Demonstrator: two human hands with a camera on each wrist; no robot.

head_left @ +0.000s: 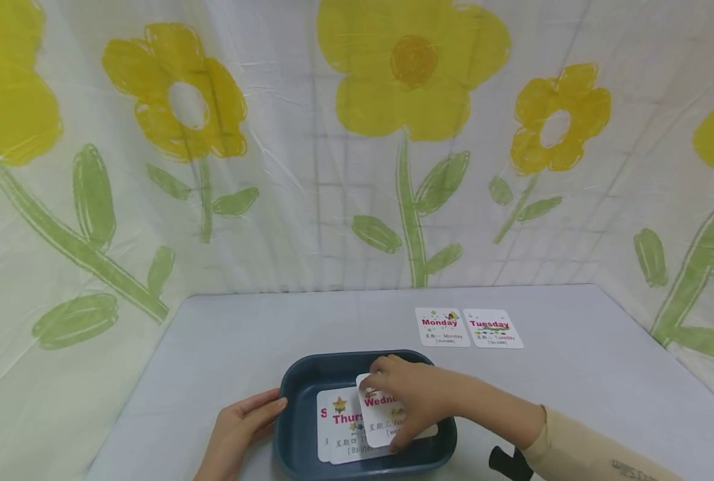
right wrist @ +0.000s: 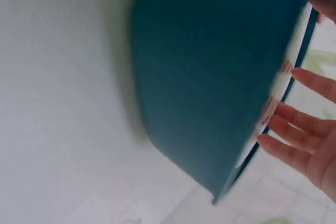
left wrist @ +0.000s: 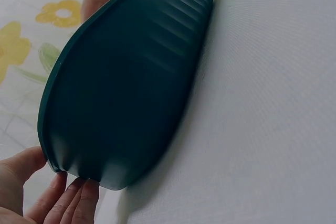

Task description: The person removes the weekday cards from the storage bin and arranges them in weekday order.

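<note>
A dark teal tray stands near the front of the table. My left hand grips its left rim; in the left wrist view the thumb and fingers meet the tray's end. Over the tray, my right hand holds a white "Wednesday" card by its edges, partly covering its print. Under it lie a "Thursday" card and a card beginning with "S", overlapping, mostly hidden. The right wrist view shows the right fingers against the card at the tray's rim.
A "Monday" card and a "Tuesday" card lie side by side at the back right of the white table. A flower-printed curtain rises behind. Something black shows below the right forearm.
</note>
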